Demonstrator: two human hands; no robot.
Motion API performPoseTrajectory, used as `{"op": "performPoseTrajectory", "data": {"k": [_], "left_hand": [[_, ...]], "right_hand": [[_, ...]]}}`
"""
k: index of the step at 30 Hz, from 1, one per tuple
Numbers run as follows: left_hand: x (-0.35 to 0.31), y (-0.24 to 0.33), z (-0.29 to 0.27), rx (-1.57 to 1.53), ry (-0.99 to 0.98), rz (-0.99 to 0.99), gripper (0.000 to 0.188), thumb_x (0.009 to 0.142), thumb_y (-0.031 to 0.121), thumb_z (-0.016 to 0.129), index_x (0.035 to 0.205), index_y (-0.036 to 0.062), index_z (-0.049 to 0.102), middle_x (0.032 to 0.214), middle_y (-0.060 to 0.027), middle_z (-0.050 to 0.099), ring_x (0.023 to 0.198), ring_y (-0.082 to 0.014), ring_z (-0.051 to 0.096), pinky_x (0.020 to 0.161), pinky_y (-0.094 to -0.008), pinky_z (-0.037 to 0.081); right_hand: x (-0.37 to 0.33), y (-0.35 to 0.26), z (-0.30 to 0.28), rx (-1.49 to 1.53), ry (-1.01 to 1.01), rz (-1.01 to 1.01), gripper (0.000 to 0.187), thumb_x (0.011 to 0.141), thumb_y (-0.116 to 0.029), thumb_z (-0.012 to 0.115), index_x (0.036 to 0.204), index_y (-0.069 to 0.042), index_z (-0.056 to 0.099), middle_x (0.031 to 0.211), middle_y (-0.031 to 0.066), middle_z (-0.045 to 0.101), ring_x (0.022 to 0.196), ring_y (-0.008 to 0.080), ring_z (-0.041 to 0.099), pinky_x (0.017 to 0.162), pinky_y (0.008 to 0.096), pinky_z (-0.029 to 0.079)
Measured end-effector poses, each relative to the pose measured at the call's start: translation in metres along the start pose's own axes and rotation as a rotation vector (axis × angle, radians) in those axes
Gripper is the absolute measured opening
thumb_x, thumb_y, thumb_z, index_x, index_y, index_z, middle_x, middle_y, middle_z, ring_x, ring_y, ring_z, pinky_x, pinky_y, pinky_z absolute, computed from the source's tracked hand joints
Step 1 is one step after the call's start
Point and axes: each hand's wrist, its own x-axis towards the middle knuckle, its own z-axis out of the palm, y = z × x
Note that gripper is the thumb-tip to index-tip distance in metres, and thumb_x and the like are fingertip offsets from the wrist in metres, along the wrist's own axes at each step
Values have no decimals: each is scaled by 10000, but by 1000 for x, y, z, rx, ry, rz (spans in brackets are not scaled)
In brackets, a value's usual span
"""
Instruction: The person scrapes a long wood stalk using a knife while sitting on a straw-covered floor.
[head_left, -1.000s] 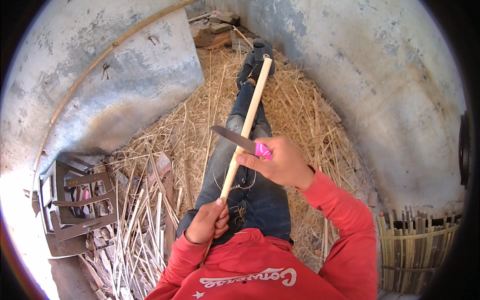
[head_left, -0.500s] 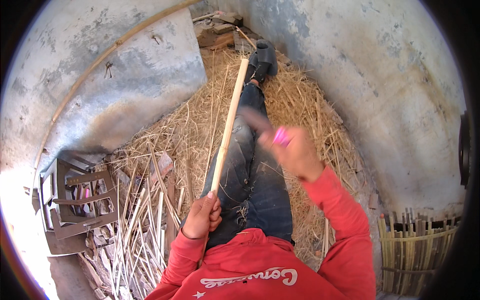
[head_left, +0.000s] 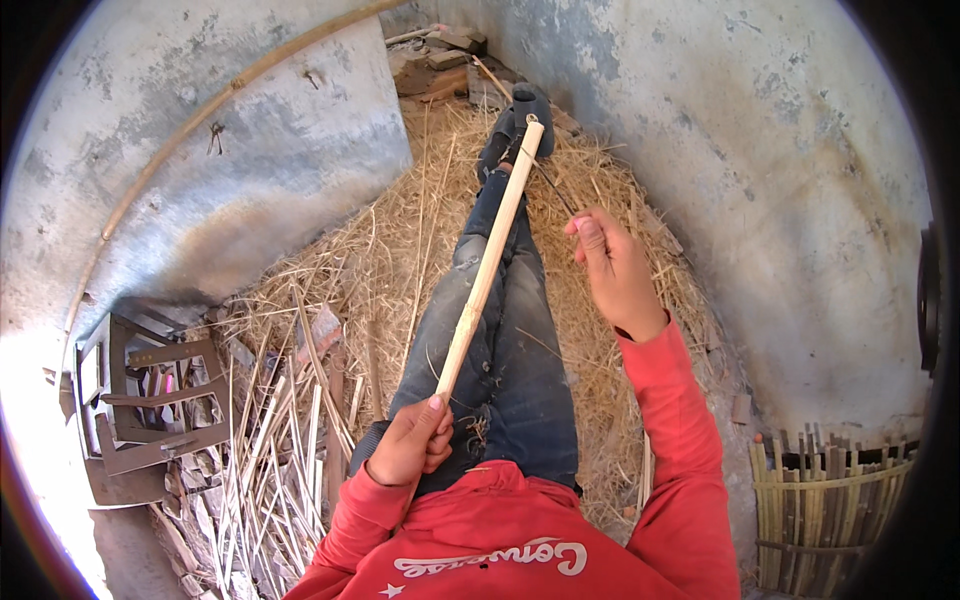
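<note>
My left hand [head_left: 408,440] is closed around the near end of a long pale bamboo strip [head_left: 483,280], thumb on top. The strip slants up and away over my outstretched legs [head_left: 500,330], and a small curl shows at its far tip. My right hand [head_left: 617,265] grips a knife whose thin dark blade [head_left: 553,188], seen nearly edge-on, points up-left to the strip's far part. Whether the blade touches the strip I cannot tell. The knife's handle is mostly hidden in my fingers.
Shavings [head_left: 610,420] cover the floor around my legs. Split strips [head_left: 270,480] lie at the left, beside a dark wooden frame stool [head_left: 165,395]. A bundle of sticks [head_left: 830,520] stands at the right. Walls rise on both sides, with a long bamboo pole [head_left: 170,150] against the left one.
My right hand has moved up and slightly right with the knife, which was blurred before. The strip's far end has swung to the right, while my left hand stays closed on it.
</note>
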Motion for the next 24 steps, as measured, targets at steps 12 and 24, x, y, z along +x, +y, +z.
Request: {"op": "performPoseTrajectory", "data": {"k": [12, 24], "left_hand": [[-4, -4, 12, 121, -25, 4, 430, 1101, 450, 375, 841, 111, 416, 596, 36, 290, 457, -71, 221, 422, -251, 191], [-1, 1, 12, 66, 49, 49, 414, 1099, 432, 396, 837, 112, 413, 584, 36, 280, 439, -78, 221, 411, -257, 192]], "right_hand": [[39, 9, -7, -225, 175, -82, 533, 1049, -423, 531, 793, 22, 671, 571, 119, 531, 500, 220, 500, 516, 378, 396], [-50, -20, 52, -52, -229, -84, 464, 1043, -368, 547, 793, -8, 696, 571, 203, 507, 469, 336, 498, 488, 436, 372]]}}
